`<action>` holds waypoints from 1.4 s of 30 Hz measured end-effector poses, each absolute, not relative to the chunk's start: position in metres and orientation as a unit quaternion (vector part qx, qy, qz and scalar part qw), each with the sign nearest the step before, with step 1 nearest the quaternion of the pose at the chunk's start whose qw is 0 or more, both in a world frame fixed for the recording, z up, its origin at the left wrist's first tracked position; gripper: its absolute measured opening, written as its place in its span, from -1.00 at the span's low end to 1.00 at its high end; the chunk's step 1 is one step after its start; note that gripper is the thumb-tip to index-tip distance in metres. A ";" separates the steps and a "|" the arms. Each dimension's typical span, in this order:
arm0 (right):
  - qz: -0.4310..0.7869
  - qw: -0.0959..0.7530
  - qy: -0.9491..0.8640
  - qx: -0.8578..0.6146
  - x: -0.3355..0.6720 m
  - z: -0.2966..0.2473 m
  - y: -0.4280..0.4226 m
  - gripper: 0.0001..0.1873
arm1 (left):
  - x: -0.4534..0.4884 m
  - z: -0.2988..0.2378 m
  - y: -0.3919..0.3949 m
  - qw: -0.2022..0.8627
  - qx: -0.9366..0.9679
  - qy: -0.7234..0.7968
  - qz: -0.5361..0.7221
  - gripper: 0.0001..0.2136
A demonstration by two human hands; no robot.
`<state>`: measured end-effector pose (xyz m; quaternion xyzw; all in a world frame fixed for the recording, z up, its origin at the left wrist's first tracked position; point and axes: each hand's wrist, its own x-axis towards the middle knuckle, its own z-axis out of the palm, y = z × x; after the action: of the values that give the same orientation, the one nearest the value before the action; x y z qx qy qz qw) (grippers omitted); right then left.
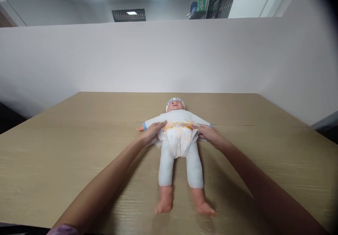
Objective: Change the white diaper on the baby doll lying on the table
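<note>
A baby doll [176, 116] lies on its back, feet toward me, in a white outfit with blue cuffs and a white lettered headband. A white diaper [180, 141] with an orange patterned waistband covers its hips, over the white legs. At the diaper's left side, my left hand [154, 133] grips the waist edge, its thumb over the front. My right hand [208, 133] holds the opposite edge of the waistband, fingertips on the printed band. White side flaps stick out beneath both hands. The undersides of my fingers are partly hidden.
The doll lies on a wide tan table [79, 164] with a seam across it. Behind the table stands a white partition [163, 55]. Dark objects show past the table's left and right edges. A green package [201, 4] sits high at the back right.
</note>
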<state>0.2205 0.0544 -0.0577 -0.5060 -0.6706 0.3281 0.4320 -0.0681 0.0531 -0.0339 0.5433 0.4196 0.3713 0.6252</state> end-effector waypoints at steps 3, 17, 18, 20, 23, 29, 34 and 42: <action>0.336 0.420 -0.651 -0.536 0.231 -0.060 0.040 -0.55 | -0.072 -0.039 0.051 0.582 0.552 0.441 0.402 -0.49; 0.049 0.366 -0.712 -0.596 0.266 -0.104 0.003 -0.65 | 0.005 0.014 0.018 0.090 0.848 0.426 0.302 -0.74; 0.052 0.365 -0.710 -0.600 0.266 -0.105 0.005 -0.65 | 0.013 0.011 0.018 0.067 0.851 0.439 0.282 -0.72; 0.060 0.359 -0.707 -0.607 0.267 -0.106 0.007 -0.66 | 0.023 0.004 0.020 0.029 0.851 0.459 0.255 -0.66; 0.083 0.346 -0.703 -0.615 0.269 -0.105 0.005 -0.66 | 0.025 -0.003 0.022 0.004 0.851 0.463 0.249 -0.59; 0.148 0.334 -0.701 -0.613 0.271 -0.102 0.005 -0.64 | 0.020 -0.006 0.022 0.012 0.853 0.455 0.254 -0.57; 0.200 0.346 -0.688 -0.606 0.273 -0.099 0.006 -0.59 | 0.022 -0.009 0.024 0.010 0.852 0.457 0.256 -0.53; 0.302 0.413 -0.655 -0.556 0.271 -0.083 0.005 -0.40 | 0.022 -0.009 0.023 0.001 0.847 0.471 0.245 -0.50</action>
<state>0.2711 0.0049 -0.0831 -0.5557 -0.6553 0.3023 0.4127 0.0222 0.0233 -0.0093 0.8473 0.4713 0.2449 0.0007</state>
